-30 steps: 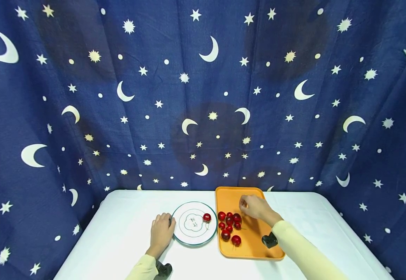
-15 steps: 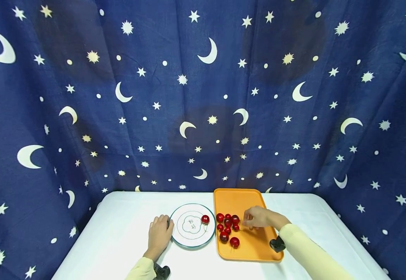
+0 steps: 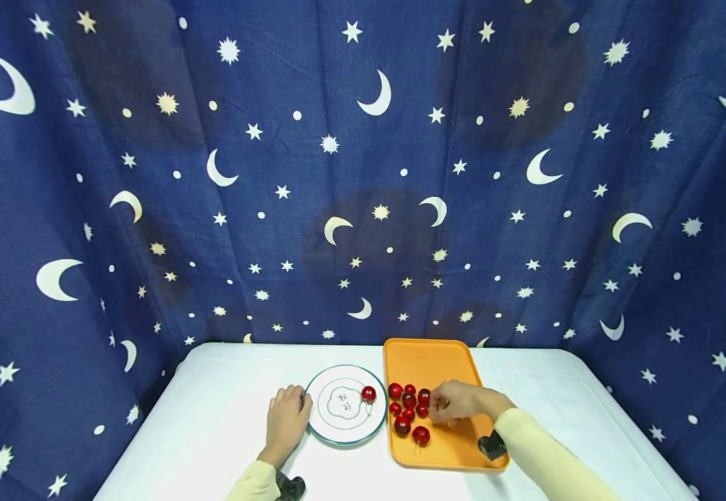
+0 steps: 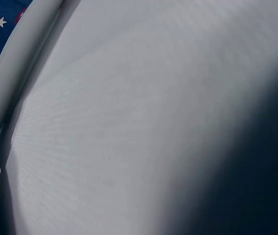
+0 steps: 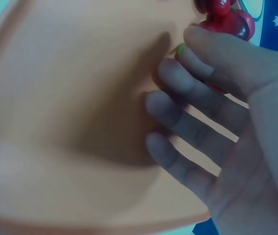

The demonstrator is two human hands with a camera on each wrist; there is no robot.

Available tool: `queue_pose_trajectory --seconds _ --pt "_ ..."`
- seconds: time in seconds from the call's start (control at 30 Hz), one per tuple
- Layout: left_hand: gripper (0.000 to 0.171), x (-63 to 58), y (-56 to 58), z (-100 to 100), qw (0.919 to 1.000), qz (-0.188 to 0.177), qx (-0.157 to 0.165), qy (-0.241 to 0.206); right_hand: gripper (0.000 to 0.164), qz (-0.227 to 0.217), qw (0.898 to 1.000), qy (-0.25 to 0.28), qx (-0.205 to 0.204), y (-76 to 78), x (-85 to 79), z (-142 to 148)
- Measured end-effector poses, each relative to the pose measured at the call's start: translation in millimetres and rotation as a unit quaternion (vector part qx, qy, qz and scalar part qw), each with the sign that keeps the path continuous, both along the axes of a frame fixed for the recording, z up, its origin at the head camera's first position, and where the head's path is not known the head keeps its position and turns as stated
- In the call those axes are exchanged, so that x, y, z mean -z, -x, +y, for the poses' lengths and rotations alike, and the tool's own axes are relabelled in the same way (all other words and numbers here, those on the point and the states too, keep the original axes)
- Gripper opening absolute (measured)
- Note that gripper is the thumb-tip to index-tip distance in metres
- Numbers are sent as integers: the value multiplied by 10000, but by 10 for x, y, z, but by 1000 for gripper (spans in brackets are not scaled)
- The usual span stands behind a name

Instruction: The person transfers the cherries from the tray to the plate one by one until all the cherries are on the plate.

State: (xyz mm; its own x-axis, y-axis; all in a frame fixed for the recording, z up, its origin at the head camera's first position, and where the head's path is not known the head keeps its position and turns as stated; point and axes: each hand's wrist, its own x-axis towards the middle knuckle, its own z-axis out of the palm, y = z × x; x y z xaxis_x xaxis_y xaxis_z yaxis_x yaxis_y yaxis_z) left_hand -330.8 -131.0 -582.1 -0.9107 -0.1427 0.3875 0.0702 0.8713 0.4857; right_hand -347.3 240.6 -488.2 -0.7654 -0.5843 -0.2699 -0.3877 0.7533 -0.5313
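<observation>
Cherries [image 3: 408,400]: just left of the right fingertips [image 5: 161,105], on orange tray [image 3: 425,356]
Right hand [image 3: 459,402]: thumb and forefinger close; cannot tell whether pinching
Left hand [image 3: 289,416]: relaxed at plate [image 3: 345,428]

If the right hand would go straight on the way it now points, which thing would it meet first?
Probably the nearest cherries on the orange tray, right in front of the right hand; whether its fingers already touch them is unclear.
</observation>
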Motion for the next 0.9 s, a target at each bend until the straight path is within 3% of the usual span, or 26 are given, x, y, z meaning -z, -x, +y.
queue_pose_trajectory --seconds 0.17,0.47,0.9 --pt "19 1 -23 4 10000 35 8 43 8 35 9999 122 -34 -10 38 4" --pt "18 56 7 -1 9998 143 -24 165 16 664 9975 -185 -121 -2 94 31" --pt "19 17 -14 3 9998 190 14 90 17 1093 9933 -310 -194 32 154 51"
